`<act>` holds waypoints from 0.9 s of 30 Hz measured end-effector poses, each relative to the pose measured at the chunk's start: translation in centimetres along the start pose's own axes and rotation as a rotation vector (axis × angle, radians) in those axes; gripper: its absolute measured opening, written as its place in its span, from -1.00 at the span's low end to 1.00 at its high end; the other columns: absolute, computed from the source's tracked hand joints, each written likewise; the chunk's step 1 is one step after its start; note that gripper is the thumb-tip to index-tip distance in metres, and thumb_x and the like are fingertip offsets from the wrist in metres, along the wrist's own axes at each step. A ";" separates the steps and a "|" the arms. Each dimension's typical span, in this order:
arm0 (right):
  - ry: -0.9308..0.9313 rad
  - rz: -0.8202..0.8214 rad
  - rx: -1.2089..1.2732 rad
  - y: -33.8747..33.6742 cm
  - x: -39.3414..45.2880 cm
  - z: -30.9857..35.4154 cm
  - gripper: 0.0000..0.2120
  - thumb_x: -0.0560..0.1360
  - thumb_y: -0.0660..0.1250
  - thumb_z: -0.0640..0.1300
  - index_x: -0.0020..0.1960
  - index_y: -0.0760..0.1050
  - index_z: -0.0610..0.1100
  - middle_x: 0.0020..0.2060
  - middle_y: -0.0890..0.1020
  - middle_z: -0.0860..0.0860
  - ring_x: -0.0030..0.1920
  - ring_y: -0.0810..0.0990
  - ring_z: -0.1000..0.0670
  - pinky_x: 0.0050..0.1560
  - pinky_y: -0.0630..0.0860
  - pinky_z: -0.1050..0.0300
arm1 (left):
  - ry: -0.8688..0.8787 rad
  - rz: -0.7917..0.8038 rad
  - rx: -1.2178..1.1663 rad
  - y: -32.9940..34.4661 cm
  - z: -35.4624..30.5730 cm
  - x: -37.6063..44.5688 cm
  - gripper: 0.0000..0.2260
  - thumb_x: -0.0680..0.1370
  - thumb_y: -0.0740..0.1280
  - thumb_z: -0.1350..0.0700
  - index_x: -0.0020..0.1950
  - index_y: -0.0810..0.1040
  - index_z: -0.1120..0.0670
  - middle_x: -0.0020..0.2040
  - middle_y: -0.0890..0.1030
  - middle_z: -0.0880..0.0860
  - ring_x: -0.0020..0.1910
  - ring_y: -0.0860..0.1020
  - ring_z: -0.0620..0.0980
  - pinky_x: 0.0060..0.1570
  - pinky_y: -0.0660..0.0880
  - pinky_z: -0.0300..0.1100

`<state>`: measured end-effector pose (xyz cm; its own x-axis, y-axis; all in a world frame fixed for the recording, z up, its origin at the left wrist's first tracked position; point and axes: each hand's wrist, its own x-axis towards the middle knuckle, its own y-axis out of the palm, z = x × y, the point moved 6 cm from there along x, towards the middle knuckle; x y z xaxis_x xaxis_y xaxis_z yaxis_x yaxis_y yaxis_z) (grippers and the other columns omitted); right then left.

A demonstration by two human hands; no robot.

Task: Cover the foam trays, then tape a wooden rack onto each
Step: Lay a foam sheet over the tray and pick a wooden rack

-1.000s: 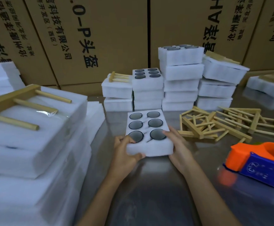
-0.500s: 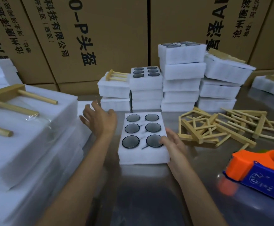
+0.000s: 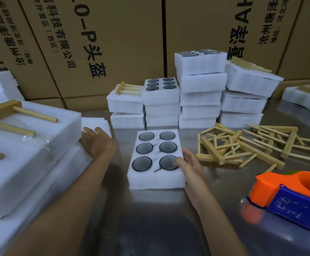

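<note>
A white foam tray with several round dark glasses set in its holes lies uncovered on the steel table in front of me. My right hand holds its right edge, thumb on top by the near right glass. My left hand is out to the left with fingers straight, touching a small stack of thin white foam sheets. A loose pile of wooden racks lies to the right of the tray. An orange and blue tape dispenser sits at the near right.
Stacks of foam trays stand behind, some with racks on top. At the left is a tall pile of foam blocks carrying a taped rack. Cardboard boxes wall off the back. Bare steel table lies near me.
My left hand let go of the tray's left edge and reached left to the foam sheets. The right hand stayed on the tray's right side.
</note>
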<state>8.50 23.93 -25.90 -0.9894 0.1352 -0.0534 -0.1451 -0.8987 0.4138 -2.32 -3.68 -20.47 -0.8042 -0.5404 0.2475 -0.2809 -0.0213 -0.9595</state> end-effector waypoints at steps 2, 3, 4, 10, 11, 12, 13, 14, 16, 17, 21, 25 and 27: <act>0.000 0.002 0.003 0.0 -0.1 0.1 -0.59 0.44 0.32 -0.35 0.22 0.54 -0.02 0.05 0.71 0.06 0.08 0.68 0.00 -0.03 0.57 0.09 | 0.010 0.047 0.038 -0.3 -0.1 0.0 -0.42 0.62 0.23 -0.05 0.57 0.19 0.16 0.62 0.00 0.28 0.59 0.00 0.27 0.53 -0.07 0.05; 0.001 0.003 0.004 0.0 -0.1 0.1 -0.59 0.44 0.32 -0.35 0.21 0.54 -0.02 0.05 0.71 0.06 0.08 0.68 0.00 -0.03 0.57 0.08 | 0.021 0.075 0.064 -0.4 -0.2 0.0 -0.41 0.64 0.20 -0.05 0.59 0.16 0.18 0.62 -0.02 0.29 0.59 -0.01 0.28 0.54 -0.07 0.06; 0.003 0.003 0.006 0.0 -0.1 0.1 -0.60 0.44 0.32 -0.35 0.21 0.54 -0.02 0.05 0.71 0.06 0.08 0.68 -0.01 -0.02 0.57 0.07 | 0.033 0.102 0.090 -0.7 -0.4 -0.1 -0.40 0.65 0.17 -0.05 0.61 0.11 0.20 0.62 -0.03 0.30 0.59 -0.01 0.29 0.54 -0.07 0.07; 0.012 -0.002 0.022 0.1 -0.2 0.2 -0.60 0.45 0.32 -0.36 0.22 0.54 -0.04 0.07 0.70 0.04 0.12 0.66 -0.05 0.04 0.59 0.02 | 0.239 0.008 0.148 -2.8 -2.8 -2.3 -0.41 0.61 0.18 0.06 0.60 0.09 0.18 0.60 0.06 0.29 0.53 0.15 0.32 0.50 0.09 0.11; 0.014 -0.005 0.019 0.1 -0.2 0.2 -0.60 0.45 0.32 -0.36 0.22 0.53 -0.05 0.07 0.70 0.03 0.13 0.66 -0.06 0.08 0.59 -0.01 | 0.311 -0.058 0.161 -3.4 -3.4 -3.2 -0.41 0.59 0.21 0.10 0.59 0.11 0.17 0.60 0.10 0.28 0.50 0.21 0.29 0.47 0.15 0.10; 0.016 -0.009 0.019 0.1 -0.2 0.2 -0.59 0.45 0.32 -0.37 0.23 0.53 -0.05 0.08 0.70 0.02 0.14 0.66 -0.07 0.12 0.57 -0.05 | 0.391 -0.134 0.173 -4.0 -4.0 -4.1 -0.41 0.57 0.23 0.14 0.58 0.13 0.17 0.58 0.13 0.27 0.45 0.28 0.26 0.42 0.22 0.08; 0.016 -0.012 0.021 0.0 -0.2 0.2 -0.59 0.45 0.31 -0.37 0.23 0.53 -0.06 0.08 0.70 0.01 0.14 0.65 -0.08 0.15 0.56 -0.08 | 0.471 -0.207 0.171 -4.6 -4.6 -4.9 -0.40 0.55 0.25 0.20 0.57 0.14 0.17 0.57 0.16 0.26 0.40 0.33 0.23 0.35 0.27 0.05; 0.016 -0.013 0.022 0.0 -0.2 0.2 -0.59 0.45 0.31 -0.37 0.24 0.53 -0.06 0.09 0.69 0.01 0.15 0.65 -0.08 0.17 0.55 -0.09 | 0.543 -0.268 0.142 -5.2 -5.0 -5.7 -0.39 0.53 0.24 0.27 0.56 0.15 0.17 0.55 0.21 0.24 0.34 0.37 0.21 0.29 0.30 0.01; 0.019 -0.010 0.026 0.0 -0.3 0.2 -0.60 0.46 0.31 -0.37 0.24 0.53 -0.07 0.09 0.69 0.01 0.15 0.65 -0.09 0.18 0.55 -0.10 | 0.662 -0.344 0.042 -6.9 -5.7 -7.3 -0.38 0.48 0.21 0.39 0.54 0.24 0.15 0.44 0.36 0.19 0.23 0.43 0.20 0.17 0.37 -0.02; 0.022 -0.009 0.030 0.0 -0.3 0.2 -0.60 0.46 0.31 -0.37 0.24 0.53 -0.07 0.10 0.69 0.00 0.15 0.65 -0.09 0.18 0.55 -0.11 | 0.715 -0.370 -0.012 -7.7 -6.0 -8.2 -0.36 0.46 0.21 0.42 0.53 0.28 0.14 0.35 0.43 0.16 0.18 0.46 0.20 0.09 0.41 -0.02; 0.024 -0.009 0.045 -0.1 -0.1 0.2 -0.62 0.47 0.32 -0.36 0.24 0.53 -0.09 0.11 0.69 -0.02 0.15 0.65 -0.11 0.21 0.55 -0.14 | 0.800 -0.333 -0.076 -10.4 -7.5 -11.8 -0.37 0.42 0.24 0.45 0.45 0.29 0.08 0.05 0.48 0.11 -0.11 0.39 0.11 -0.33 0.25 -0.08; 0.018 0.006 0.048 -0.2 -0.1 0.1 -0.64 0.48 0.33 -0.32 0.25 0.53 -0.10 0.11 0.68 -0.07 0.14 0.66 -0.12 0.21 0.56 -0.13 | 0.823 -0.137 -0.110 -10.3 -10.4 -14.4 -0.63 0.46 0.22 0.41 0.20 0.35 0.10 -0.24 0.26 0.02 -0.12 0.44 0.16 -0.38 0.15 -0.12; 0.024 0.026 0.054 -0.3 -0.1 0.2 -0.68 0.52 0.35 -0.24 0.26 0.55 -0.09 0.12 0.68 -0.08 0.14 0.66 -0.11 0.20 0.56 -0.10 | 0.870 0.002 -0.240 -9.7 -11.7 -15.4 -0.66 0.51 0.25 0.31 0.25 0.36 0.09 -0.23 0.34 0.01 -0.11 0.46 0.14 -0.36 0.24 -0.13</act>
<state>8.59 24.26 -25.78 -0.9928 0.1015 -0.0636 -0.1195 -0.8780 0.4635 6.62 14.69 -13.42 -0.8893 0.2897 0.3538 -0.3025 0.2074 -0.9303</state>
